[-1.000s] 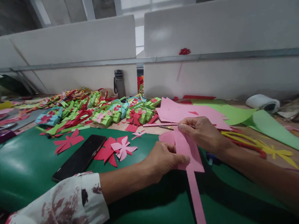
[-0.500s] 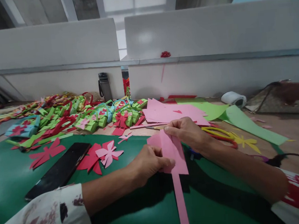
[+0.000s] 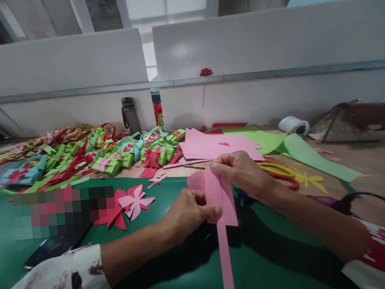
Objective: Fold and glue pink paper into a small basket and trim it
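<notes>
Pink paper (image 3: 229, 204) between fingers (image 3: 214, 212): left hand (image 3: 189, 213) lower, right hand (image 3: 244, 170) top

No readable text — no labels, numbers or signs.

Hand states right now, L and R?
Left hand: closed, pinching the lower part of the pink paper.
Right hand: closed, pinching the same paper near its top edge.
</notes>
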A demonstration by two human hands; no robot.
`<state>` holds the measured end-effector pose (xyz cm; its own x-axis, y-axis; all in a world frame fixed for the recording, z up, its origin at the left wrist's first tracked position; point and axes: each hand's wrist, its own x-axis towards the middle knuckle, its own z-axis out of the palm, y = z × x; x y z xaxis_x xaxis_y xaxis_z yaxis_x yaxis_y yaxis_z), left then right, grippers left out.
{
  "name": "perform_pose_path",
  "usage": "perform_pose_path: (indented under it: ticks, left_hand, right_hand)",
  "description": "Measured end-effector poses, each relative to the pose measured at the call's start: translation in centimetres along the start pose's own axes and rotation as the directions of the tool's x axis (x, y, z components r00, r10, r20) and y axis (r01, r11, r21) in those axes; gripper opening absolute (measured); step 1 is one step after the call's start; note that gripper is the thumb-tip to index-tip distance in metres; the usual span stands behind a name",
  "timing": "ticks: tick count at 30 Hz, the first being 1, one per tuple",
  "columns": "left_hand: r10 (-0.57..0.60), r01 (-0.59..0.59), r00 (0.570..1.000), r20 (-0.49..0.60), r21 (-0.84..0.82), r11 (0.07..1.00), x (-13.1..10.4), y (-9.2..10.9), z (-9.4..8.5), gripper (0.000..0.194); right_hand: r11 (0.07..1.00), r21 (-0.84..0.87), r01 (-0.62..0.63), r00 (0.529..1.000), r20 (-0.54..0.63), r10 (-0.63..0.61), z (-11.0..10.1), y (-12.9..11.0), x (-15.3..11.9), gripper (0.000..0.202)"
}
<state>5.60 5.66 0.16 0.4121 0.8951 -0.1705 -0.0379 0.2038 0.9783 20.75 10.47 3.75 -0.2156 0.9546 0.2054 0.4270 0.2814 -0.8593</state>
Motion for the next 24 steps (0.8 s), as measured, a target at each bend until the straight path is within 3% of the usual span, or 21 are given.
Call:
perform_pose_path:
  ticks: [24]
  left_hand:
    - [0.044, -0.043, 0.999, 0.014, -0.015, 0.999, -0.09, 0.03, 0.08, 0.014]
  right_hand:
    - [0.998, -0.011, 0.061, 0.998, -0.011, -0.061, -0.31, -0.62, -0.38, 0.021]
